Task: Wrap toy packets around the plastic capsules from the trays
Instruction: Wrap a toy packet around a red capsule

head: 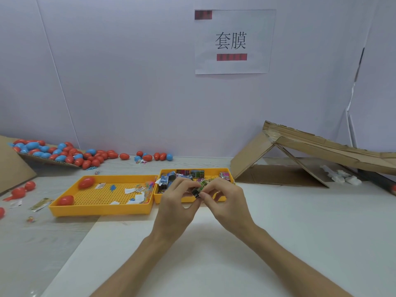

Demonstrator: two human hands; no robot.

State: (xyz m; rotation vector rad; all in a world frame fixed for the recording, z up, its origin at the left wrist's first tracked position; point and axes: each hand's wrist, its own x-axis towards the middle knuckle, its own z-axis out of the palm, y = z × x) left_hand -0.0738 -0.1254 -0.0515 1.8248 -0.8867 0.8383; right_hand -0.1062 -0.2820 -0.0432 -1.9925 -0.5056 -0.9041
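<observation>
My left hand point(174, 202) and my right hand point(228, 200) meet in front of the right yellow tray point(188, 199). Both pinch a small green and black toy packet point(199, 188) between fingertips. Several more packets point(182, 175), blue, pink and green, lie in that tray behind my hands. The left yellow tray point(100, 207) holds two red capsules point(86, 182) and some paper scraps. I cannot tell whether a capsule sits inside the held packet.
A heap of red and blue capsules point(53, 153) lies on a cardboard sheet at the back left, with strays along the wall and at the left edge. A folded cardboard ramp point(300, 153) stands at the right. A white sheet point(214, 243) covers the table under my arms.
</observation>
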